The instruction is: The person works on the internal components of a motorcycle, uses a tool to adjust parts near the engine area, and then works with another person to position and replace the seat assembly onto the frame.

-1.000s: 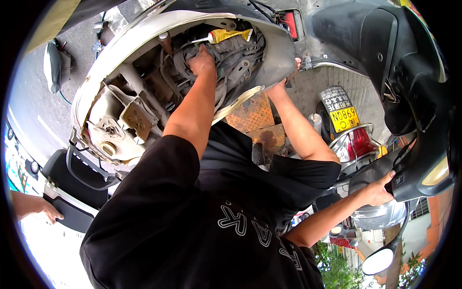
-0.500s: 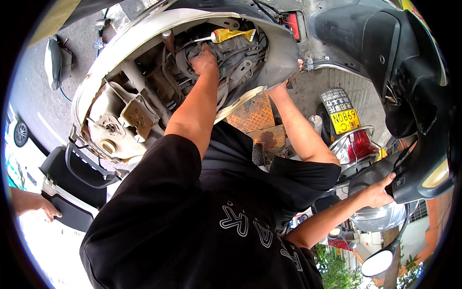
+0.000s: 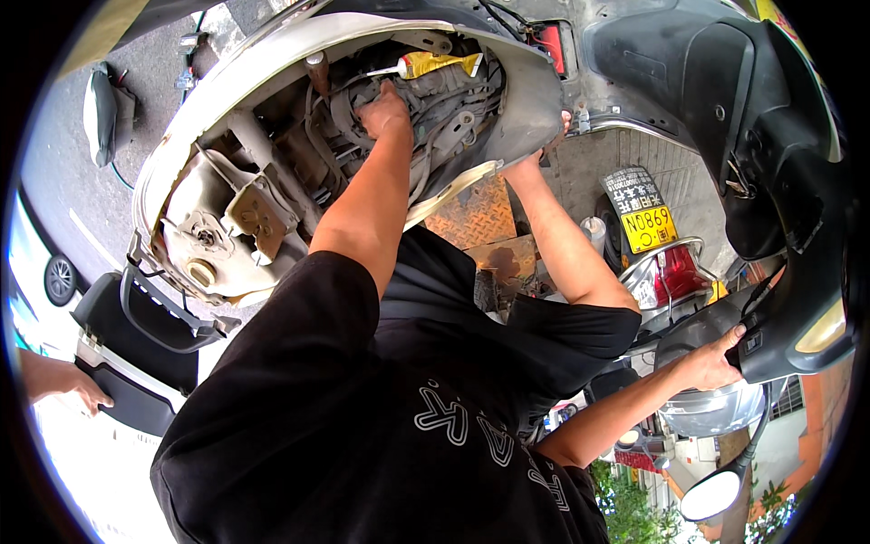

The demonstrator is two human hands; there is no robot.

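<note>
My left hand [image 3: 384,115] reaches into the open body of a scooter, fingers bent in among grey hoses and cables [image 3: 444,118]. What its fingertips hold is hidden. Just beyond it lies a yellow tube [image 3: 441,65] with a white nozzle. To its left a brown-handled tool [image 3: 317,74] stands upright in the cavity. My right hand [image 3: 530,163] is closed on the lower edge of the grey body panel [image 3: 526,104], partly covered by it, with fingertips showing past the edge. The pale body rim [image 3: 172,136] surrounds the cavity, and a tan-capped tank [image 3: 201,274] sits at its left end.
Another person's hand [image 3: 711,364] holds the dark front bodywork [image 3: 779,335] at right; another hand [image 3: 82,390] rests by a black seat part [image 3: 136,399] at left. Behind stand a yellow licence plate [image 3: 648,228] and a red tail light [image 3: 675,272]. An orange checkered plate [image 3: 471,213] lies below.
At the far left, the white car's wheel has shifted right and down in the picture. My two hands stay in place.
</note>
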